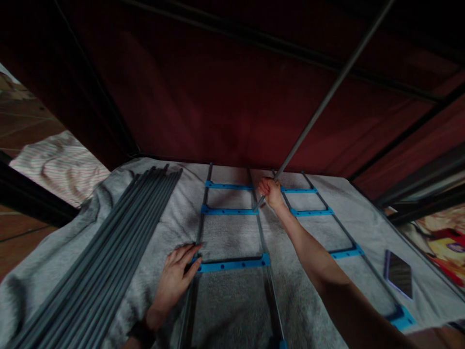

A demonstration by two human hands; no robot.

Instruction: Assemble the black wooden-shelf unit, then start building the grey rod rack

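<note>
A ladder-like frame of grey rods and blue plastic crosspieces (pixel 232 264) lies on the grey cloth in front of me. My left hand (pixel 176 274) rests at the left end of its nearest full crosspiece, fingers stretched over the corner joint. In my closed right hand (pixel 269 189) is a long grey rod (pixel 319 109), slanting up to the upper right. The rod's lower end meets the right end of a blue crosspiece (pixel 230 211) farther back; whether it sits in a hole there cannot be made out.
A row of several loose grey rods (pixel 119 252) lies to the left. A second frame with blue crosspieces (pixel 312 212) lies to the right, near a phone (pixel 398 273). Dark red panels (pixel 232 106) stand behind the cloth (pixel 232 237). Striped fabric (pixel 60 157) shows at far left.
</note>
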